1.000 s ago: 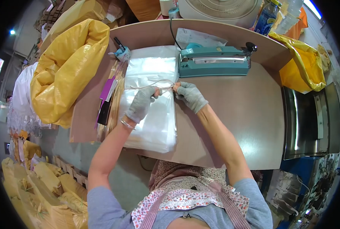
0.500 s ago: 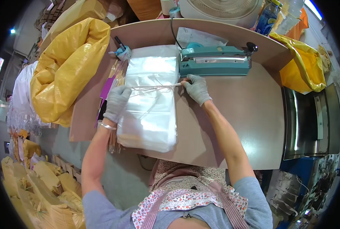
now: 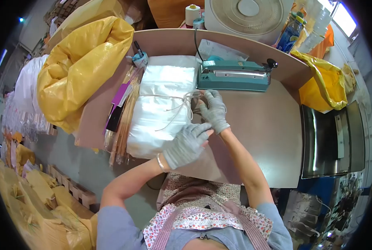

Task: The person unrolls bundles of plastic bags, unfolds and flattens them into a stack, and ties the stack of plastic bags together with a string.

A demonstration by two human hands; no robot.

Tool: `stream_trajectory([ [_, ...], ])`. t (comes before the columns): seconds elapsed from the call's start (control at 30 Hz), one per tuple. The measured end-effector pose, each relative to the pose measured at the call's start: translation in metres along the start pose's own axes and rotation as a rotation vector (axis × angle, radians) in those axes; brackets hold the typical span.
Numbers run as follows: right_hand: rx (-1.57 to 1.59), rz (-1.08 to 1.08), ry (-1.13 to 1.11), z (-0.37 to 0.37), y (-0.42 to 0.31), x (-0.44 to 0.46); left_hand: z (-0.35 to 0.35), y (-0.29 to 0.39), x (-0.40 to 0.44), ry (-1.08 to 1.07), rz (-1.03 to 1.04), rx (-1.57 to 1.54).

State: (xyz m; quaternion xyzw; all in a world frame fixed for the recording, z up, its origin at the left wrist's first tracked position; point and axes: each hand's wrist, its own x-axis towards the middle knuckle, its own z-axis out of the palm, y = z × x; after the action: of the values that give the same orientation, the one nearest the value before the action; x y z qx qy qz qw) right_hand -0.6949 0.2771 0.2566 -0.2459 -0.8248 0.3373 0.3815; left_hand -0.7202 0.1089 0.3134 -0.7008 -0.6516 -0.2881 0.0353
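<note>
A stack of clear plastic bags (image 3: pixel 165 114) lies on the table, with a thin string (image 3: pixel 161 96) around it that ends in loops and loose ends near its right edge. My right hand (image 3: pixel 214 109), in a grey fingerless glove, pinches a loop of the string beside that edge. My left hand (image 3: pixel 187 146), gloved the same way, is over the stack's lower right corner with its fingers extended toward my right wrist; nothing shows in it. Just beyond my right hand stands a teal heat sealer (image 3: pixel 234 77).
Bundled thin sticks (image 3: pixel 125 121) and a purple item (image 3: pixel 121 94) lie left of the stack. A large yellow sack (image 3: pixel 77 75) leans over the table's left edge. Another yellow bag (image 3: pixel 323 83) hangs at the right, above a dark metal box (image 3: pixel 325 141). A fan (image 3: pixel 248 10) stands behind.
My left hand has gone from the stack's left edge to its lower right corner. My right hand stays near the right edge. The string now shows loops there, and the view has shifted slightly.
</note>
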Motion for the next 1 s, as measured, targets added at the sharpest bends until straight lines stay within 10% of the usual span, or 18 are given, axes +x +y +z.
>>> stream_trajectory([
  [0.23, 0.250, 0.476, -0.340, 0.003, -0.017, -0.003, -0.037, -0.059, -0.054, 0.169, -0.493, 0.077],
  [0.47, -0.118, 0.376, -0.231, 0.059, -0.033, -0.006, -0.001, -0.015, -0.074, 0.026, -0.401, 0.416],
  [1.0, 0.448, 0.616, -0.261, 0.078, 0.018, 0.014, -0.011, -0.074, -0.085, -0.004, -0.270, 0.445],
])
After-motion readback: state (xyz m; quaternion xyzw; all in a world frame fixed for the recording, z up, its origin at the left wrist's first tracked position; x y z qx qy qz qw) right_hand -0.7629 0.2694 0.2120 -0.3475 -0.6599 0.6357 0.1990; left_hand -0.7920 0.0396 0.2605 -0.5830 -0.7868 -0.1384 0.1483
